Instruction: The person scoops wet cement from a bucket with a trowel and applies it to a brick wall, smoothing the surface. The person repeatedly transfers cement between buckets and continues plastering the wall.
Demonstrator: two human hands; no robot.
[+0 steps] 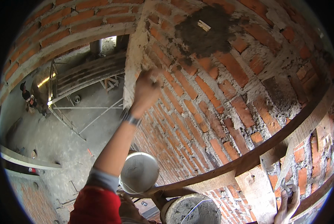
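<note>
My left hand (147, 91), below a red sleeve and a metal-banded watch (130, 118), is raised by the vertical edge of the brick wall (211, 125). Its fingers are curled and slightly blurred; a small pale spot shows between them, too unclear to name. At lower right, my right hand (287, 205) is closed around the dark handle of a trowel, whose narrow grey blade (285, 164) points up beside a wooden board. High on the wall is a dark patch of wet mortar (206, 35) with a small pale chip (204, 25) stuck in it.
A curved wooden beam (226, 175) crosses before the wall, with an upright board (257, 190). Two buckets, one grey-filled (139, 171) and one of mortar (193, 211), stand low in the middle. Far below left are a concrete floor (62, 130), metal scaffolding (86, 108) and another person (29, 98).
</note>
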